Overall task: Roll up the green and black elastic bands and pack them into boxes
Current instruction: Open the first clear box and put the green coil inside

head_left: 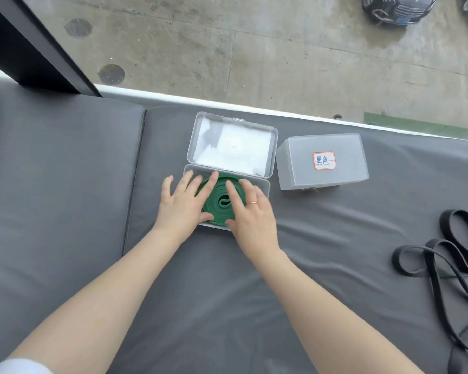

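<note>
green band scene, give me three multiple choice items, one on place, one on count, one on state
1. Where is the rolled green band?
A. in the open box
B. on the cushion
C. on the closed box

2. How many clear boxes are there?
A. one
B. two
C. three

3. What state is the black band in?
A. rolled tight
B. boxed
C. lying loose, unrolled

Answers: 1 A, the left hand and right hand press it down inside the open box. 2 B, one open, one closed box with a label. 3 C, it sprawls in loops on the grey cushion.
</note>
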Demonstrator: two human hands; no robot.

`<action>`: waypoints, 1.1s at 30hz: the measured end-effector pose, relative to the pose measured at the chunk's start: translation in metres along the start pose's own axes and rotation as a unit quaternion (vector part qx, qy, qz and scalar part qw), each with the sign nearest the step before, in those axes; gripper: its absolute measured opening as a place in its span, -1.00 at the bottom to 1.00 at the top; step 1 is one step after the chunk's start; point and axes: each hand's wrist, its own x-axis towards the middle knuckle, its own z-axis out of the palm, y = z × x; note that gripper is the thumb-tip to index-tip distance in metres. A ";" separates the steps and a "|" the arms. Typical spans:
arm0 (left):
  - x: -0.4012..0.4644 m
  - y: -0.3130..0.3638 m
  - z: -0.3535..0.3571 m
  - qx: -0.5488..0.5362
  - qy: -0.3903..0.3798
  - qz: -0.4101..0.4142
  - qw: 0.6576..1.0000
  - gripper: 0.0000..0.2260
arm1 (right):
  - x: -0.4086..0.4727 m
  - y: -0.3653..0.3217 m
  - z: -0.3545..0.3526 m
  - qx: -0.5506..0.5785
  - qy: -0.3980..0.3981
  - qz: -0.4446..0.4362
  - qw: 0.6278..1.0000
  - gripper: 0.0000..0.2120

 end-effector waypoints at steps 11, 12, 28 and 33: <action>0.007 0.018 -0.019 0.060 -0.123 -0.047 0.989 -0.28 | 0.024 -0.009 -0.012 -0.025 -0.162 -0.032 0.986 -0.43; 0.003 0.019 -0.024 0.059 -0.118 -0.050 0.990 -0.31 | 0.023 -0.008 -0.018 -0.014 -0.169 -0.030 0.985 -0.47; -0.061 0.151 -0.078 -0.156 -0.052 0.035 0.986 -0.55 | -0.150 0.148 -0.077 0.226 -0.148 0.138 0.953 -0.74; -0.074 0.248 -0.077 -0.238 -0.048 0.078 0.967 -0.60 | -0.201 0.228 -0.098 0.238 -0.101 0.161 0.952 -0.77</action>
